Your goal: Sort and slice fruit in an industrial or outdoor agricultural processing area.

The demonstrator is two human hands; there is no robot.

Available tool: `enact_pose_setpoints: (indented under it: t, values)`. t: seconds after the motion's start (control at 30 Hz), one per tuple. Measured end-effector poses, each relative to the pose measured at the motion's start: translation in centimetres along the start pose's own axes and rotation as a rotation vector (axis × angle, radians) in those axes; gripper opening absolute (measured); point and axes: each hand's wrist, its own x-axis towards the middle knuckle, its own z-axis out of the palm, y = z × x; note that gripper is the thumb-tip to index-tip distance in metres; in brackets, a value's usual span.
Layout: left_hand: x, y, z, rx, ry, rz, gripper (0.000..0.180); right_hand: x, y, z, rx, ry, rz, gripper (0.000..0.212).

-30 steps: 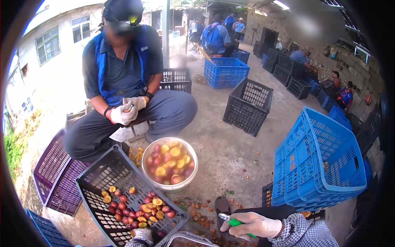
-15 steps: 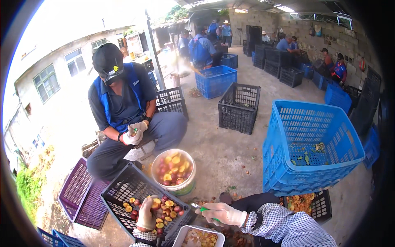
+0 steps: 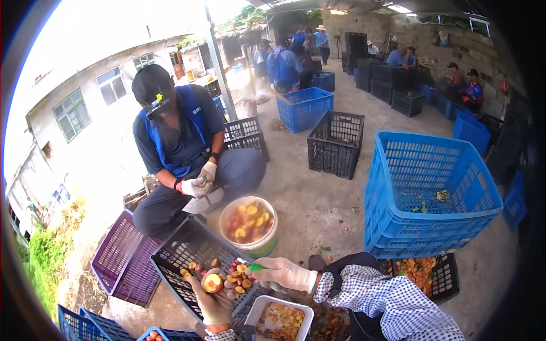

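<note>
My left hand (image 3: 214, 308), in a whitish glove, holds up a cut fruit half (image 3: 212, 283) with red skin and yellow flesh, its cut face showing. Close to its right, my right hand (image 3: 289, 274), gloved too, grips a green-handled knife (image 3: 258, 267) that points toward the fruit; the blade is only partly visible. Below and behind the hands is a black mesh crate (image 3: 183, 245), tilted, with several whole and halved fruits in it. A white tray (image 3: 310, 316) holding small yellow-brown pieces sits under my right hand.
A white bucket (image 3: 266, 248) of halved fruit stands beyond the crate. Across from me sits a gloved person (image 3: 176, 131). Stacked blue crates (image 3: 409, 227) rise at the right, beside a black crate (image 3: 447, 278) with orange pieces. A purple crate (image 3: 122, 256) lies left.
My left hand has turned and come up from the crate with the fruit half facing up. My right hand has moved left with the knife, nearer the fruit. The view has shifted slightly.
</note>
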Motion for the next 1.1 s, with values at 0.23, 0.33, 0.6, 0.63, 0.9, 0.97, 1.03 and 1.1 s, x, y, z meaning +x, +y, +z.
enact_pose_setpoints:
  t: [0.23,0.33,0.6,0.63,0.9,0.97,1.03,1.1]
  values:
    - [-2.6,-2.6,-1.3,0.037,0.003,-0.132,0.063,1.4,-0.6,1.7,-0.193,0.018,-0.042,0.030]
    - [-1.4,-4.2,-2.2,0.035,0.040,-0.130,0.065,0.9,1.1,-0.5,-0.580,0.037,-0.306,0.037]
    - [-3.1,-4.2,-0.5,0.258,0.206,-0.022,0.060,0.1,3.7,3.1,-1.159,0.096,-0.432,0.026]
    - [-3.1,-4.4,-0.3,0.262,0.219,-0.019,0.059,0.1,3.8,3.2,-1.156,0.091,-0.427,0.026]
    - [-3.3,-4.9,0.4,0.357,0.256,-0.048,0.055,0.0,4.8,3.7,-1.280,0.142,-0.395,0.027]
    - [-3.4,-4.9,0.3,0.332,0.287,-0.078,0.054,0.0,5.2,4.3,-1.288,0.141,-0.395,0.028]
    - [-3.1,-5.6,-0.5,0.317,0.371,-0.013,0.055,0.0,5.5,4.8,-1.297,0.142,-0.390,0.028]
    - [-3.1,-6.3,-2.1,0.450,0.352,0.066,0.053,0.1,5.5,5.1,-1.369,0.096,-0.358,0.030]
